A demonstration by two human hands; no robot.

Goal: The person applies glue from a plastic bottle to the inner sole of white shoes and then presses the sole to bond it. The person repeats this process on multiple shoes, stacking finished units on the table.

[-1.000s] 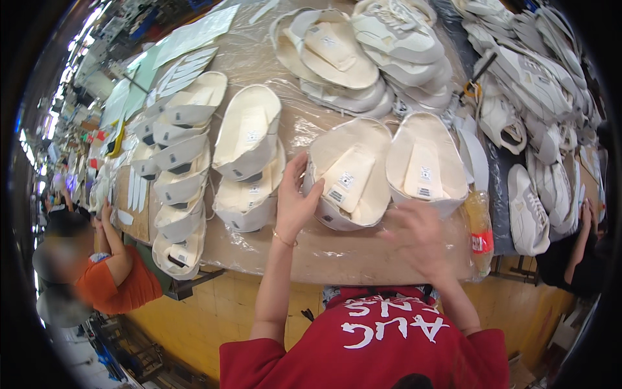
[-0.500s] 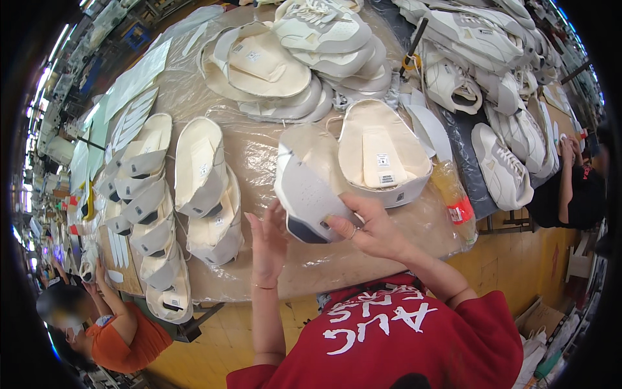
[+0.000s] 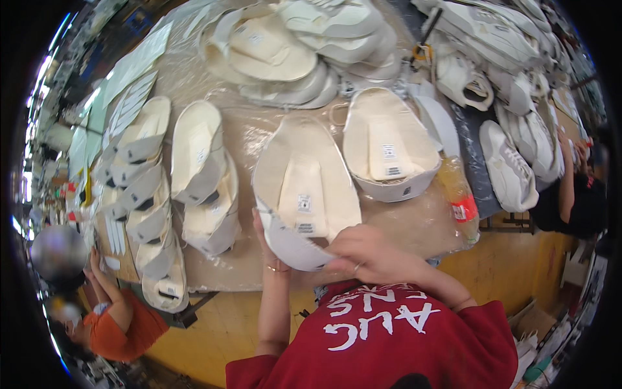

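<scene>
A cream-lined shoe upper [image 3: 304, 162] lies on the table right in front of me, its pale grey outer wall curving round the near end. My right hand [image 3: 372, 254] pinches that wall at its near right rim. Along the near left side my left hand [image 3: 264, 241] grips the wall, most of its fingers hidden behind it. A white label shows on the tongue inside the upper. Just to the right, and apart from my hands, lies a second similar shoe upper [image 3: 390, 139], its label also facing up.
Two rows of nested uppers [image 3: 197, 149] stand at left. Behind are stacked uppers [image 3: 272, 48] and white sneakers [image 3: 512, 162]. A plastic bottle [image 3: 457, 194] lies by the right edge. One person [image 3: 123, 324] works at left, another [image 3: 570, 194] at right.
The upper has swung from tilted, with its outer side showing, to lying with its lining up, nearer me. My left hand has gone from open beside it to gripping its side.
</scene>
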